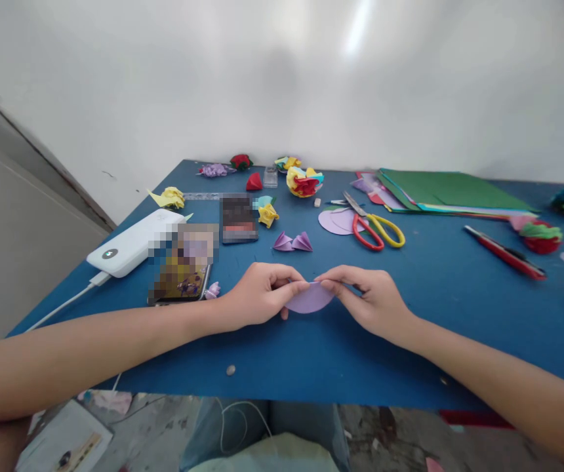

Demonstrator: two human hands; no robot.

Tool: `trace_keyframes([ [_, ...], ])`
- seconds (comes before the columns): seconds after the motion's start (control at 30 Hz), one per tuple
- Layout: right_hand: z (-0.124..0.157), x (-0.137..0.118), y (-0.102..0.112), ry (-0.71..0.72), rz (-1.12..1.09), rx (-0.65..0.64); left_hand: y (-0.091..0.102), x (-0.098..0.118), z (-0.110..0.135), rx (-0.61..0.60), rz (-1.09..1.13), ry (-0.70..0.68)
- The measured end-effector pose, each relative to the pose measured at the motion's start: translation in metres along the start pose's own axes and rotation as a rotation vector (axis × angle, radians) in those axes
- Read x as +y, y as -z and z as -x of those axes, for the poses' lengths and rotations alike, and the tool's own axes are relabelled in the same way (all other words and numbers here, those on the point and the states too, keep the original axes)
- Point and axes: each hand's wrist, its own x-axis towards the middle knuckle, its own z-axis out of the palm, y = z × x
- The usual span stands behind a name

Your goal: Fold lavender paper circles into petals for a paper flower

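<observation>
A light purple paper half-circle (310, 299), curved side down, is held in front of me over the blue table (282, 367). My left hand (269, 292) pinches its upper left edge between thumb and fingers. At the upper right edge, my right hand (365, 298) pinches it the same way. Just beyond my hands lie folded purple paper petals (292, 242). Flat purple paper circles (334, 221) lie farther back, partly under scissors (375, 226) with one red and one yellow handle.
On the left are a white power bank (137, 242) with a cable and a phone (183, 265). Paper flowers (304, 182) line the back. Stacked coloured paper (454, 190) lies back right, near a red utility knife (505, 252). A wall (282, 85) stands behind the table.
</observation>
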Motion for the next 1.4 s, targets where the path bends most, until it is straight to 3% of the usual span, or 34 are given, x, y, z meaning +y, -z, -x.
trace_keyframes([
  [0.33,-0.0037,0.0001,0.0018,0.015,-0.070,-0.122,0.0007,0.0069,0.0049,-0.060,-0.135,-0.073],
  [0.57,-0.0064,0.0043,0.0055,-0.148,-0.275,0.017,0.0024,0.0062,0.0044,-0.135,0.077,-0.045],
  [0.7,-0.0082,0.0028,0.0049,-0.248,-0.447,-0.104,0.0048,0.0074,0.0050,-0.174,0.189,-0.067],
  [0.83,-0.0080,0.0018,0.0043,-0.281,-0.492,-0.217,0.0042,0.0060,0.0041,-0.141,0.210,-0.054],
  [1.03,-0.0029,0.0011,0.0048,-0.062,-0.299,-0.350,0.0028,-0.0002,0.0024,0.011,0.065,-0.030],
  [1.13,-0.0004,-0.0012,0.0028,-0.008,-0.256,-0.324,0.0038,-0.0012,0.0020,0.067,0.067,-0.011],
  [1.27,-0.0024,0.0017,0.0007,-0.170,-0.349,-0.224,0.0025,0.0002,0.0002,-0.012,0.129,0.014],
  [1.4,-0.0052,0.0084,0.0006,-0.340,-0.521,-0.301,0.0007,0.0018,-0.0008,0.003,0.135,-0.041],
])
